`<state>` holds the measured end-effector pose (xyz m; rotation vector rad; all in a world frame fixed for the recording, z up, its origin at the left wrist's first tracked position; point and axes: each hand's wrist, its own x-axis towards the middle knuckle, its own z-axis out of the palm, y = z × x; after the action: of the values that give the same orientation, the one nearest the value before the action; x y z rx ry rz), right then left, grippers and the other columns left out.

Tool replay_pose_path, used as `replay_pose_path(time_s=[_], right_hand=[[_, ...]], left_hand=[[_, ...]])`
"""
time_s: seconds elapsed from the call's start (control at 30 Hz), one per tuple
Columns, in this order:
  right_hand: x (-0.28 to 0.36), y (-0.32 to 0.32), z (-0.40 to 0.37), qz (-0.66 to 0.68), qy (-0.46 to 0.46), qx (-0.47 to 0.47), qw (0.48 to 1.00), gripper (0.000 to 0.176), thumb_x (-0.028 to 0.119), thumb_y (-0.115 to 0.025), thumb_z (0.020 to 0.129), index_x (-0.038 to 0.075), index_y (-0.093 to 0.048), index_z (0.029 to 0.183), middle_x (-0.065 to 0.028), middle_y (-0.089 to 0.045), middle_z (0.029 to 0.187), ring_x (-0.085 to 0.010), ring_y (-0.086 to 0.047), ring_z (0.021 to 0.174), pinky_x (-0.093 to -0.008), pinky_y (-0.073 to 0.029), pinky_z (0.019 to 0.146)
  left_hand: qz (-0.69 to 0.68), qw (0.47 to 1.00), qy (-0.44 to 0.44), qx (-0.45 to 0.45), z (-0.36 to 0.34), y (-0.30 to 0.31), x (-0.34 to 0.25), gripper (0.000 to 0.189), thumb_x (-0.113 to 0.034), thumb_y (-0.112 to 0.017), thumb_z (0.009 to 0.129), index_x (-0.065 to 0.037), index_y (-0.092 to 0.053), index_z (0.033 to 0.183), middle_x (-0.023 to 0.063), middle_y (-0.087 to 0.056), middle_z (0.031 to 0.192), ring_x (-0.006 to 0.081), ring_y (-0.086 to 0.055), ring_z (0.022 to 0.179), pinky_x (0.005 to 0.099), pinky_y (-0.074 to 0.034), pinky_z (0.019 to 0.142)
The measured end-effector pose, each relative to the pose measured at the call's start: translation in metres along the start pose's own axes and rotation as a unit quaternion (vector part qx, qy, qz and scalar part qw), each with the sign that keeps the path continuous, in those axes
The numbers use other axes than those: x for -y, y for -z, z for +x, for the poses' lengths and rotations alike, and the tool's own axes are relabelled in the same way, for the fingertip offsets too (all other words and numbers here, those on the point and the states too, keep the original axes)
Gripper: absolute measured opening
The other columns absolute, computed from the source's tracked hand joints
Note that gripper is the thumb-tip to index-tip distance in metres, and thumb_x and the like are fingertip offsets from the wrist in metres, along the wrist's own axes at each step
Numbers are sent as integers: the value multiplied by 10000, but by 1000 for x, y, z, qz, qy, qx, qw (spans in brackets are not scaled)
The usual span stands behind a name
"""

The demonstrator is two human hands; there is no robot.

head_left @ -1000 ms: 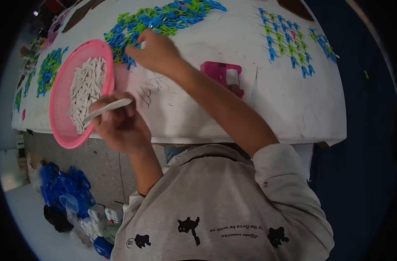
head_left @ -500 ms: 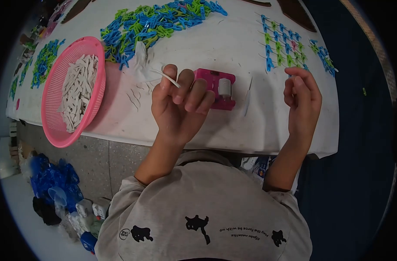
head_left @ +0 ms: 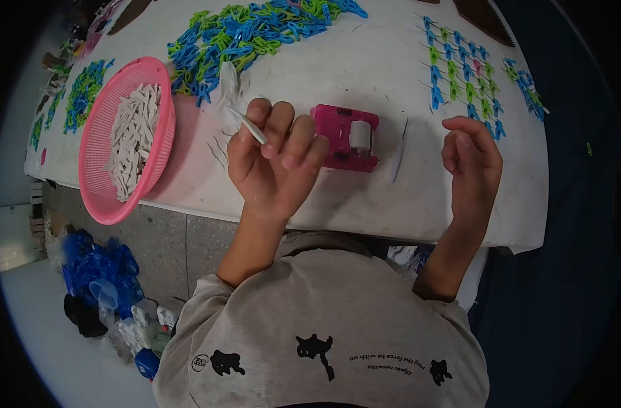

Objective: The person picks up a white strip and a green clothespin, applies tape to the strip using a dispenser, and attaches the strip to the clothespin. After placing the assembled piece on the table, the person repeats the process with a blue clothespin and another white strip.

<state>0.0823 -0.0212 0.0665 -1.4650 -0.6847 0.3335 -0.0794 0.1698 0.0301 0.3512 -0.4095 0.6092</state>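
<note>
My left hand is raised palm up over the table's front, its fingers closed on a slim white strip with a pointed end. To its right on the table lies a pink tape dispenser-like holder with a white roll in it. Further right, my right hand hovers with loosely curled fingers, the index finger apart from the thumb, and nothing visible in it. Between the holder and this hand rests a thin pen-like tool with a dark, narrow tip.
A pink basket of white slender pieces stands left. Blue and green clips are heaped at the back, with rows of clips back right. Dark saw blades lie at the far edge. Blue bags sit on the floor.
The view has shifted, so table items appear further right. My left hand has turned slightly with the white strip, which now points more steeply. My right hand keeps nearly the same pose.
</note>
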Motion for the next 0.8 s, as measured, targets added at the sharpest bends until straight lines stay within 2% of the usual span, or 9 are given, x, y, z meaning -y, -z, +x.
replay_pose_path(time_s=[0.07, 0.17, 0.23, 0.3, 0.37, 0.5, 0.6, 0.67, 0.8], right_hand=[[8, -4, 13, -38, -5, 35, 999, 179, 158, -561, 965, 24, -668, 1016, 33, -507, 682, -39, -418, 613, -204, -313, 537], [-3, -17, 58, -97, 18, 113, 989, 137, 134, -589, 947, 37, -663, 1010, 40, -522, 683, -29, -449, 639, -201, -354, 570], [-25, -33, 101, -214, 38, 154, 964, 177, 186, -630, 914, 61, -663, 1035, 13, -563, 702, -84, -504, 656, -246, -412, 608], [-56, -52, 145, -364, 99, 198, 905, 308, 266, -654, 886, 115, -639, 1154, -51, -636, 880, -178, -595, 745, -312, -482, 697], [-98, -75, 181, -438, 185, 212, 854, 503, 324, -660, 863, 197, -546, 1336, -148, -584, 1204, -293, -609, 1016, -374, -510, 839], [-139, -125, 222, -507, 293, 196, 787, 741, 433, -703, 806, 279, -402, 1465, -193, -430, 1404, -386, -480, 1255, -445, -464, 978], [-147, -148, 243, -501, 269, 109, 815, 917, 556, -748, 705, 327, -344, 1495, -219, -378, 1442, -469, -376, 1316, -532, -399, 1029], [-161, -157, 262, -502, 134, 159, 840, 983, 626, -764, 636, 357, -345, 1483, -227, -383, 1437, -491, -406, 1284, -565, -363, 1042], [-136, -157, 244, -504, 102, 224, 828, 915, 617, -768, 639, 349, -401, 1433, -220, -398, 1425, -495, -431, 1264, -552, -383, 1030]], left_hand=[[-5, 1000, -6, -23, -2, -6, -6, 163, -271, -553, 964, -155, -562, 1078, -17, -466, 769, 138, -445, 661, 286, -388, 601], [132, 985, -11, -107, -7, -9, -25, 156, -188, -587, 928, -83, -559, 1040, 51, -528, 856, 181, -501, 724, 299, -423, 631], [364, 923, -40, -122, -16, 1, -39, 139, -105, -592, 894, -20, -563, 1000, 119, -578, 925, 211, -544, 776, 312, -457, 663], [362, 919, -61, -141, -24, -1, -48, 118, -71, -580, 883, 18, -565, 958, 144, -598, 941, 215, -561, 775, 318, -468, 663], [411, 895, -89, -152, -30, -5, -55, 128, -79, -585, 886, 20, -564, 965, 140, -599, 913, 217, -568, 752, 320, -469, 650], [459, 859, -139, -180, -45, -17, -67, 132, -81, -609, 885, 18, -557, 956, 125, -588, 878, 206, -573, 741, 314, -466, 648], [473, 845, -161, -189, -54, -24, -75, 129, -91, -620, 882, 4, -543, 923, 111, -569, 836, 203, -562, 737, 311, -458, 647], [481, 839, -174, -185, -60, -26, -80, 143, -108, -627, 880, -2, -535, 907, 105, -561, 816, 205, -552, 727, 312, -452, 642], [494, 838, -196, -124, -65, -24, -90, 199, -167, -648, 871, -21, -514, 871, 80, -528, 753, 209, -513, 691, 316, -430, 627]])
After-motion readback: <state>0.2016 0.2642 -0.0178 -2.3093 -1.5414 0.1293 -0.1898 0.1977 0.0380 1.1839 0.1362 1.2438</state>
